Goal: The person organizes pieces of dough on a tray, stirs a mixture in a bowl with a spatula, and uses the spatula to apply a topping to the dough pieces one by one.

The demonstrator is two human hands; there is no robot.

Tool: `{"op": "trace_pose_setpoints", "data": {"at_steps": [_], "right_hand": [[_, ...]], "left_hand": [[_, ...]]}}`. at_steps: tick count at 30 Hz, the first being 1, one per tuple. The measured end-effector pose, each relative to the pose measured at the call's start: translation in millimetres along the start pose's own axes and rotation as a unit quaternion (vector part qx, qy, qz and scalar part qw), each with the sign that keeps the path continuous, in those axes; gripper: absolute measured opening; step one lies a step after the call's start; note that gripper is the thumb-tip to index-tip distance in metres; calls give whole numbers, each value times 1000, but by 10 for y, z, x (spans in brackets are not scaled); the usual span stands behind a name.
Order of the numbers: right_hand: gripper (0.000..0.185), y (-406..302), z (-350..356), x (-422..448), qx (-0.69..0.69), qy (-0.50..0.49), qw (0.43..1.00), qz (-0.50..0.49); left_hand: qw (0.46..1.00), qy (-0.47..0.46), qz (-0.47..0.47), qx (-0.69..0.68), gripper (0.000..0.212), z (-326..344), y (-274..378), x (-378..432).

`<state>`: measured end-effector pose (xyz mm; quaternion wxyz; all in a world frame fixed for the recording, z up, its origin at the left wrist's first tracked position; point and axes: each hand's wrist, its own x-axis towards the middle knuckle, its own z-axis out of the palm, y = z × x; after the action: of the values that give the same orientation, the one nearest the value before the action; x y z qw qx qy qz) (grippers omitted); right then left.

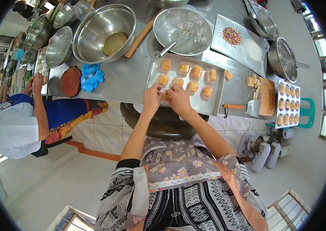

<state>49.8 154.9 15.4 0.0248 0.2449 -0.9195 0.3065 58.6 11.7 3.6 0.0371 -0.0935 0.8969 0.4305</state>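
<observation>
Both my hands are over the near left part of a metal baking tray (pixel 215 105). A small piece of cake (pixel 165 95) in a paper liner lies between their fingertips, partly hidden. My left hand (pixel 152 99) has its thumb and fingers pinched at the left side of this piece. From the right, my right hand (pixel 179 99) closes its fingers on the piece. Several yellow cake pieces (pixel 196 71) in pale fluted liners stand in two rows on the tray; one of them (pixel 177 81) sits just beyond my right hand's knuckles.
Beyond the tray are a bowl (pixel 183 34) with a whisk, a large steel bowl (pixel 105 34) and a rolling pin (pixel 142 34). Right lie a cake block (pixel 266 98), a scraper (pixel 252 107), a muffin tin (pixel 289 104) and a sprinkles tray (pixel 245 57). A co-worker (pixel 16 124) stands left, near a blue cloth (pixel 91 77).
</observation>
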Motion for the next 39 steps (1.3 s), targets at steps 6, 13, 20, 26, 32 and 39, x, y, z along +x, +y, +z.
{"op": "trace_pose_setpoints", "data": {"at_steps": [6,13,20,26,32,39], "right_hand": [[11,6,5,12,-35,-15,999,-10],[17,35,-90,-31,-42,-29,999,-7],[22,480,-848,-205,53,68,984,156],[36,808,-999,-649,-74,49,993,81],[51,721,-707,-754,-189,-53,977,84],[48,713,-716,-674,-163,-38,981,95]], "left_hand": [[1000,9,17,13,19,54,-60,22],[1000,-14,8,7,18,54,-78,35],[998,52,13,27,23,-258,57,-36],[943,31,269,195,44,-121,236,-99],[946,-27,231,224,66,92,164,-82],[944,-42,224,240,66,136,177,-63]]}}
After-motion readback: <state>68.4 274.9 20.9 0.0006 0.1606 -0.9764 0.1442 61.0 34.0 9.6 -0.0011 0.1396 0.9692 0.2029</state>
